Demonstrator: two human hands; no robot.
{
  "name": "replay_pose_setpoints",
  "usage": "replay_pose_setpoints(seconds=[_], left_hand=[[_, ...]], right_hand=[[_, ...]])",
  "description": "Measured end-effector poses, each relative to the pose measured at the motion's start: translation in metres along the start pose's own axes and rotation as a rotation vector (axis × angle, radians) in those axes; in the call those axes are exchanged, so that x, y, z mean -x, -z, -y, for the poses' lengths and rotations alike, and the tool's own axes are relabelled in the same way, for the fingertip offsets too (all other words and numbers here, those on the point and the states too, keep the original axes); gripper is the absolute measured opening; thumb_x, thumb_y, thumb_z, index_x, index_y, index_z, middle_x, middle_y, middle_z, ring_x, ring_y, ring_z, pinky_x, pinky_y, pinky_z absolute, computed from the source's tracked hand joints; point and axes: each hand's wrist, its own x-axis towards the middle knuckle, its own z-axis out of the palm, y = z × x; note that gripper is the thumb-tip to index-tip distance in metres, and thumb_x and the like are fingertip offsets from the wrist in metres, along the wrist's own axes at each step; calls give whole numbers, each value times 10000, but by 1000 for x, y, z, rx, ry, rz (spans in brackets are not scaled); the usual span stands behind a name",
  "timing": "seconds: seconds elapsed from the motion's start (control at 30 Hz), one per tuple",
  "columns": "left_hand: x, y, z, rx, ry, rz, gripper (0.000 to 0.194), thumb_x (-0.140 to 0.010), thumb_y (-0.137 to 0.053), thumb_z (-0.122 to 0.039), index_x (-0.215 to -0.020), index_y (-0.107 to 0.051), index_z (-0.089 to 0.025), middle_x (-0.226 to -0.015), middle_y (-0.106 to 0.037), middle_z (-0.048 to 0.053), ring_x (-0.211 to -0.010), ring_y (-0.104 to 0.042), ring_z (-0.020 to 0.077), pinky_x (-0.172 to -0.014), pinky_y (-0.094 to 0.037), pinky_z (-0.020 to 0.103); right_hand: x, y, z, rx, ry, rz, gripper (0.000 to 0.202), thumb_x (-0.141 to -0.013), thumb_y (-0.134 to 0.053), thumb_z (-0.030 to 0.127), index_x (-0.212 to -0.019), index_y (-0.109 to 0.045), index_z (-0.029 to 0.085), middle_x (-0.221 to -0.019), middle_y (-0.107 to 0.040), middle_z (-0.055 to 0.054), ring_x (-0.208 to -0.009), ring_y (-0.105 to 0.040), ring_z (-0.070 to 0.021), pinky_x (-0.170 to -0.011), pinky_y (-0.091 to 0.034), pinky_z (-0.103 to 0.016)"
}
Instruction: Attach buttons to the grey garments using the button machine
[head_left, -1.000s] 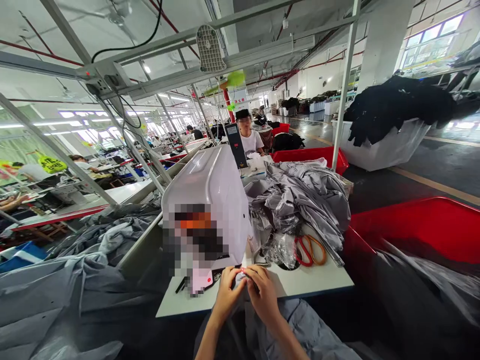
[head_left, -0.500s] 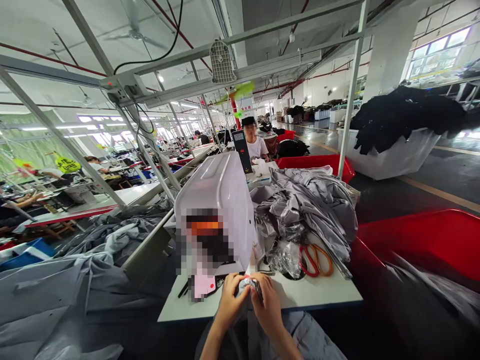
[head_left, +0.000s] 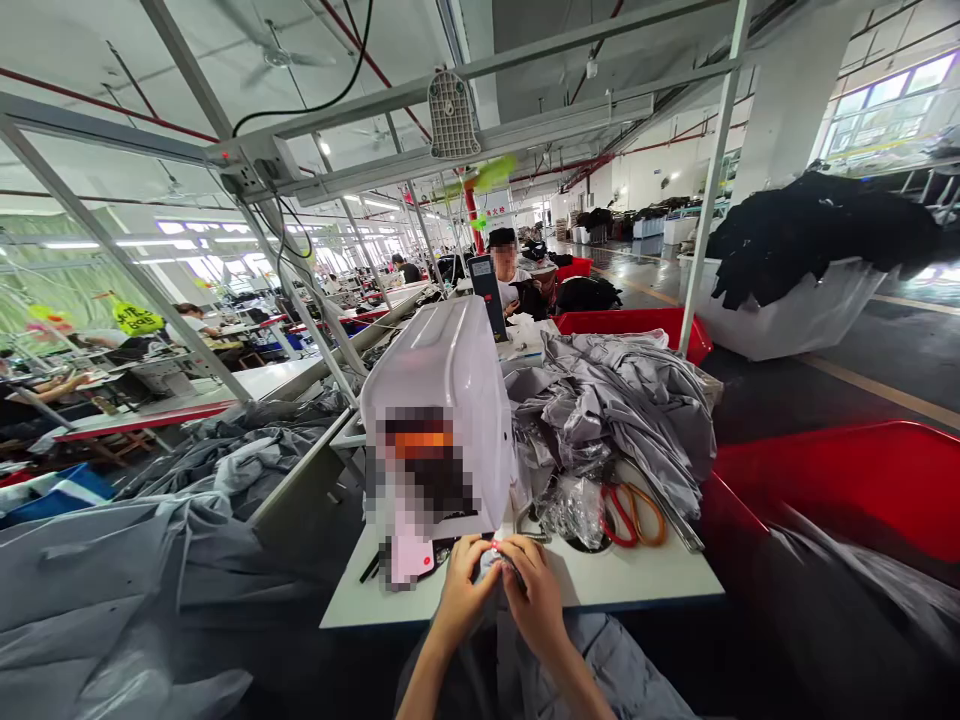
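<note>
Close together at the front edge of the white table, both my hands pinch a small bunch of grey cloth. My left hand has its fingers curled over the cloth from the left. From the right, my right hand closes on the same piece, thumbs nearly meeting. A tiny red spot shows at the fingertips; what it belongs to is mostly hidden. More grey fabric hangs below my hands over my lap. Left of them lies a pink card-like item, partly blurred out.
A white plastic tub lies tipped on the table. To the right are clear plastic, red-handled scissors, an orange handle and heaped grey garments. A red bin stands right; a co-worker sits beyond.
My fingers have drawn closer over the cloth, covering a small round white piece with red that showed between them. The view has shifted slightly. The co-worker now holds something dark.
</note>
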Motion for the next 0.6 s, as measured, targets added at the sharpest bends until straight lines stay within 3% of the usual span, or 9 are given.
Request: replay_pose_setpoints(seconds=[0.6], left_hand=[[0, -1, 4, -17, -15, -4, 252, -805, -591, -352, -1015, -665, -233, -1132, -579, 80, -1123, -526, 244, -1016, -410, 451]], right_hand=[[1, -4, -2, 20, 30, -55, 263, -902, -451, 166, -1123, -580, 228, -1123, -634, -53, -1072, -563, -185, -917, -493, -341]])
